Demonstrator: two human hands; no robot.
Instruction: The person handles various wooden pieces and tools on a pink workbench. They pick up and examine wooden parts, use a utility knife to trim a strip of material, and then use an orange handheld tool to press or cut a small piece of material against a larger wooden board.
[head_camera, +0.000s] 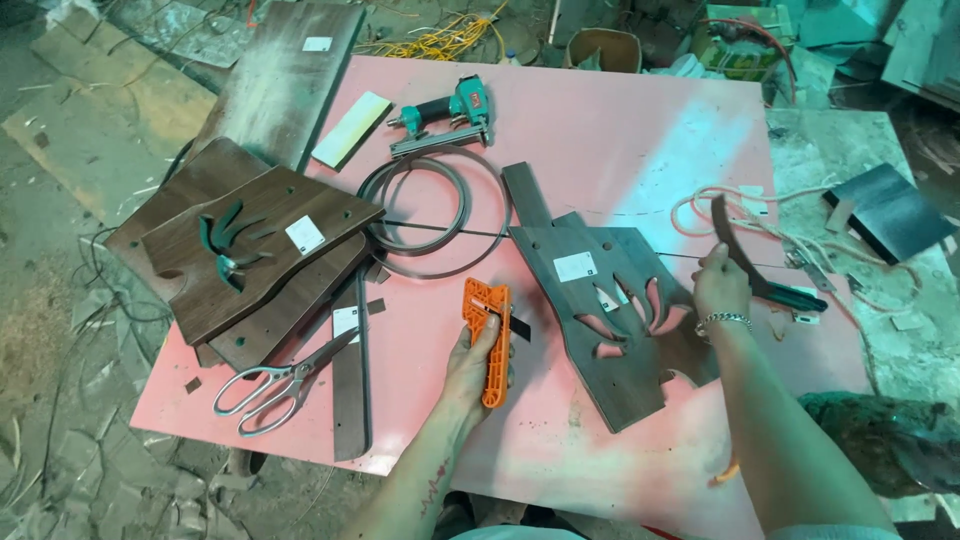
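Note:
My left hand (470, 350) grips an orange plastic trimming tool (487, 335) above the pink board (610, 130). My right hand (720, 285) holds one end of a dark edge-banding strip (735, 240) that curves upward from its fingers. Between the hands lies a dark brown wooden panel (590, 300) with leaf-shaped cut-outs and a white sticker. The right hand rests at that panel's right edge.
A stack of similar dark panels (260, 250) lies at the left. Scissors (275, 385) lie near the board's front left. A teal pneumatic nail gun (450, 115) and a coil of banding (430, 210) sit at the back. A hose (770, 220) and a green-handled tool (795, 297) lie at the right.

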